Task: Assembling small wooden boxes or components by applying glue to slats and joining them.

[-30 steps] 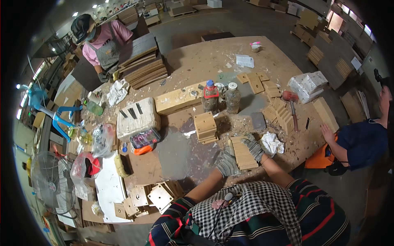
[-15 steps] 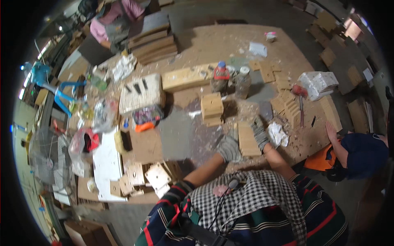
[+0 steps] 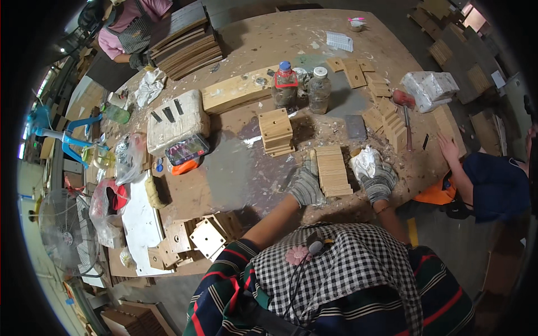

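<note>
Both my hands wear grey knitted gloves. In front of me stands a row of thin wooden plates (image 3: 333, 171), packed on edge, with some ends at the near right uneven. My left hand (image 3: 306, 183) lies along the left side of this row, fingers stretched forward and touching it. To the right of the row, my right hand (image 3: 379, 182) has its fingers closed on a crumpled white rag (image 3: 367, 162). A stack of square wooden blocks with holes (image 3: 276, 132) stands farther off, left of the row.
Two jars, one with a red collar (image 3: 284, 87) and one with a white lid (image 3: 319, 92), stand behind. A red-headed mallet (image 3: 406, 115) lies right, near a wrapped bundle (image 3: 430, 91). Loose drilled plates (image 3: 208, 238) lie front left. Another person's hand (image 3: 448, 148) rests at the right edge.
My right hand has left the right side of the wooden plates, moved right and taken hold of the white rag. My left hand stays beside the plates. The view has shifted slightly.
</note>
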### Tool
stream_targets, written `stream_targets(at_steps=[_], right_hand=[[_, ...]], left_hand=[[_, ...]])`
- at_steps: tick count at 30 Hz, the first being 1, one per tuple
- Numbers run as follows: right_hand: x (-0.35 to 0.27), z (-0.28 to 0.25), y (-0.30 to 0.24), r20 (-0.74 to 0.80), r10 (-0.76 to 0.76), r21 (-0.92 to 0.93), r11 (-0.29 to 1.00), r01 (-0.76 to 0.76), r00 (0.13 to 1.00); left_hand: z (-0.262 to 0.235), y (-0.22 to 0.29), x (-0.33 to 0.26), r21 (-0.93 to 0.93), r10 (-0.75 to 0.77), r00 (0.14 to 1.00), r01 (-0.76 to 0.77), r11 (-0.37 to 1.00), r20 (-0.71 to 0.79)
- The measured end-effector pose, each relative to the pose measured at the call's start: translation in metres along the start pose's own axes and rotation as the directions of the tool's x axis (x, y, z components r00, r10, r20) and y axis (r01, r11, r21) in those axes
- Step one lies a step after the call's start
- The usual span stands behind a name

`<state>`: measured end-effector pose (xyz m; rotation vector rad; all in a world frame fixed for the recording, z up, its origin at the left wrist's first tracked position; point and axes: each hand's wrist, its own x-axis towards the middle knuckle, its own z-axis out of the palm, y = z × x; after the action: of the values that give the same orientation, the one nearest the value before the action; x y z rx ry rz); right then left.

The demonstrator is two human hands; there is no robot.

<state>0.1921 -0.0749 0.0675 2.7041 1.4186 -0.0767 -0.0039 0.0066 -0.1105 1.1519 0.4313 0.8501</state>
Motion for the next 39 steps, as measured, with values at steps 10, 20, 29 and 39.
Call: stream_targets(at_steps=[10,20,29,39], right_hand=[[0.012,-0.038,0.024,-0.435,0.036,0.273,0.957,0.094,0.9],[0.002,0.0,-0.065,-0.009,-0.172,0.995,0.096,0.026,0.985],[-0.028,-0.011,-0.075,-0.276,-0.685,0.293,0.608,0.738,0.674],[-0.016,-0.042,-0.08,0.085,-0.715,-0.033,0.694,0.719,0.694]], left_hand=[[0.021,0.068,0.006,0.603,0.018,0.984,-0.123,0.788,0.176],[0.034,0.11,0.001,0.931,0.089,0.938,-0.345,0.124,0.335],[0.009,0.049,-0.014,0.799,0.266,0.929,-0.359,0.482,0.257],[0.015,0.094,-0.009,0.779,0.166,0.925,-0.378,0.499,0.342]])
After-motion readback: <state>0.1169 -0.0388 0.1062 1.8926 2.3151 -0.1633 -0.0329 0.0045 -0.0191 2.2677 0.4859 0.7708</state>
